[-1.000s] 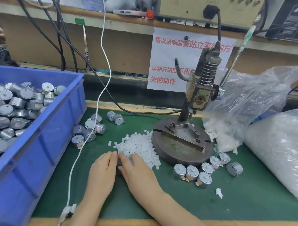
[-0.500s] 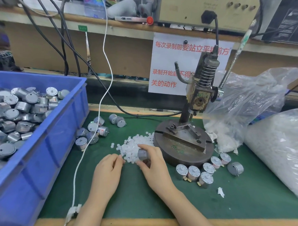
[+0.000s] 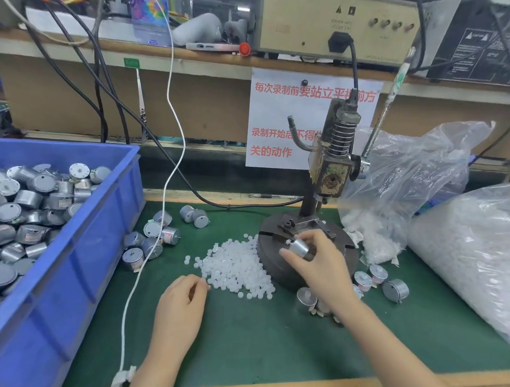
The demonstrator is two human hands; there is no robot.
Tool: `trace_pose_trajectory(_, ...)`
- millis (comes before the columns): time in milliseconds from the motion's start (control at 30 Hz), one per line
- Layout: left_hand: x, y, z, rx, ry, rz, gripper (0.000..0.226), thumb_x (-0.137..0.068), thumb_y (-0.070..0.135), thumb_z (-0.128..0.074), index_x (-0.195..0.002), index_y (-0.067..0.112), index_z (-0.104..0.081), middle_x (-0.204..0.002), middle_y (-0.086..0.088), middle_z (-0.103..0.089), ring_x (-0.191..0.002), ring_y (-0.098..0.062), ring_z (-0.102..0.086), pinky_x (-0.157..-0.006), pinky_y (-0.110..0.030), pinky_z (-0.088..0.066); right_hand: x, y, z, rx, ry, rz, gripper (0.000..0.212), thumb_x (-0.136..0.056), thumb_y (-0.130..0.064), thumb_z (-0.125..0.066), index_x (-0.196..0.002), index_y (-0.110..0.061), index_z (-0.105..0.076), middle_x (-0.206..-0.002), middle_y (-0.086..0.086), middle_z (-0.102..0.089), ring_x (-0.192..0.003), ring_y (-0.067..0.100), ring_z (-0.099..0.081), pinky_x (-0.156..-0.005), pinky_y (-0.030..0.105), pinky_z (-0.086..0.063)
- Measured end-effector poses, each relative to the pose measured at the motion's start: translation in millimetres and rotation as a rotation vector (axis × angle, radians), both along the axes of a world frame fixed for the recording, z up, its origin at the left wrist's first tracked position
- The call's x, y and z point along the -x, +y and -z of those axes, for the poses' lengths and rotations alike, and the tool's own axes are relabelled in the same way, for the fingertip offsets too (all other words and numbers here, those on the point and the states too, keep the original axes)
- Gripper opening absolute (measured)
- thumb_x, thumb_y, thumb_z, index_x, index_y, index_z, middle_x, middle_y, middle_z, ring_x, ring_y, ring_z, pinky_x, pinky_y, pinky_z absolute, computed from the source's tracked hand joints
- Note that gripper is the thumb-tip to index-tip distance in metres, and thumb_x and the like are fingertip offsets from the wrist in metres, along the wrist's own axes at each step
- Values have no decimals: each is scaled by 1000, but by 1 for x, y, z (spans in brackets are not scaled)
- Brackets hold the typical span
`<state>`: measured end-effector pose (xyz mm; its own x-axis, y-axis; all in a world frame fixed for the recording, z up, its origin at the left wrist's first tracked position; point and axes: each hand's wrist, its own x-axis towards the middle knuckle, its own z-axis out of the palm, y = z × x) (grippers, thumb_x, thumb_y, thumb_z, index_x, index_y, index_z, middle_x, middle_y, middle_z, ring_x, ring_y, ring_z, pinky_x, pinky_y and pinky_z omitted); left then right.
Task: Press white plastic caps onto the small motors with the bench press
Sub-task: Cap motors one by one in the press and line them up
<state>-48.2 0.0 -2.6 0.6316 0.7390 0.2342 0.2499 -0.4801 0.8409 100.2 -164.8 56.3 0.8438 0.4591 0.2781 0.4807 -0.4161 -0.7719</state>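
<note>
A right hand (image 3: 319,263) grips a small silver cylindrical motor (image 3: 299,248), blurred, over the round dark base of the rusty metal bench press (image 3: 332,175). The left hand (image 3: 179,305) curls beside the pile of white plastic caps (image 3: 236,267); whether it pinches one is unclear.

A heap of small translucent-white caps (image 3: 236,267) lies on the green counter (image 3: 255,354), touching the left edge of the round dark base (image 3: 273,265) of the bench press (image 3: 332,175). The press stands upright, its worn head and coil spring above the slotted base. One silver cylindrical motor (image 3: 299,248), tilted, is pinched in the right grip (image 3: 318,266) over the base. Left of the heap lie loose motors (image 3: 150,241), just right of the base a few motors (image 3: 395,289), and many more fill the blue bin (image 3: 98,244).
</note>
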Motion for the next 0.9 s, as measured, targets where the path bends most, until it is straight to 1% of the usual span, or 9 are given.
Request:
trace_pose_trajectory(100,0,0,0,-5,-8,0,23,-88,8,-53,-68,14,-61,-71,0,-59,-73,-10,-52,-63,-9,-34,-19,-10,-4,-1,-35,70,31,-77,-34,-73,-99,-24,-52,-101,-7,-59,-101,11,-52,-81,26,-39)
trace_pose_trajectory(233,0,0,0,-18,-7,-2,22,-88,9,-53,-68,12,-62,-71,-1,-59,-72,-10,-51,-63,-10,-34,-41,-13,-5,0,-61,131,32,-80,-34,-71,-104,-21,-54,-92,-3,-60,-101,17,-54,-82,32,-42)
trace_pose_trajectory(300,0,0,0,-27,-3,-5,22,-89,9,-53,-69,11,-62,-71,-2,-59,-71,-10,-51,-63,-11,-34,-48,-11,-2,30,-78,126,31,-81,-32,-69,-107,-18,-58,-102,2,-62,-108,21,-53,-91,40,-43)
trace_pose_trajectory(367,-1,0,0,-33,-2,-5,22,-89,9,-53,-68,13,-62,-71,0,-58,-70,-9,-51,-62,-10,-35,-55,-9,0,83,-173,130,32,-81,-30,-70,-108,-14,-63,-118,6,-59,-118,25,-47,-101,45,-36)
trace_pose_trajectory(433,-1,0,0,-38,-2,-6,23,-89,9,-53,-68,14,-62,-71,1,-58,-69,-7,-50,-62,-9,-35,-59,-7,1,116,-248,152,31,-81,-30,-71,-106,-13,-68,-128,7,-54,-124,27,-40,-106,42,-28)
trace_pose_trajectory(533,-1,1,0,-41,-1,-9,22,-89,10,-53,-69,12,-62,-71,-1,-58,-69,-10,-50,-62,-11,-34,-62,-7,4,104,-230,196,30,-81,-33,-70,-106,-16,-70,-130,9,-52,-124,27,-37,-104,35,-24)
trace_pose_trajectory(700,-1,1,0,-45,-3,-8,22,-89,12,-53,-69,12,-62,-71,-2,-58,-70,-12,-50,-63,-14,-34,-61,-8,9,40,-169,232,34,-82,-35,-69,-109,-15,-69,-125,8,-54,-120,24,-37,-104,39,-30)
trace_pose_trajectory(800,-1,1,1,-50,-7,-7,22,-90,12,-53,-70,12,-62,-70,-1,-57,-70,-12,-50,-63,-15,-34,-61,-12,12,-7,-118,232,35,-80,-35,-71,-109,-16,-69,-123,6,-54,-118,22,-38,-103,37,-32)
trace_pose_trajectory(900,-1,1,0,-48,-6,-8,22,-90,12,-53,-70,11,-62,-72,-3,-58,-72,-15,-52,-64,-17,-35,-62,-14,12,52,-121,205,37,-80,-35,-70,-113,-17,-68,-124,6,-53,-118,23,-36,-102,35,-30)
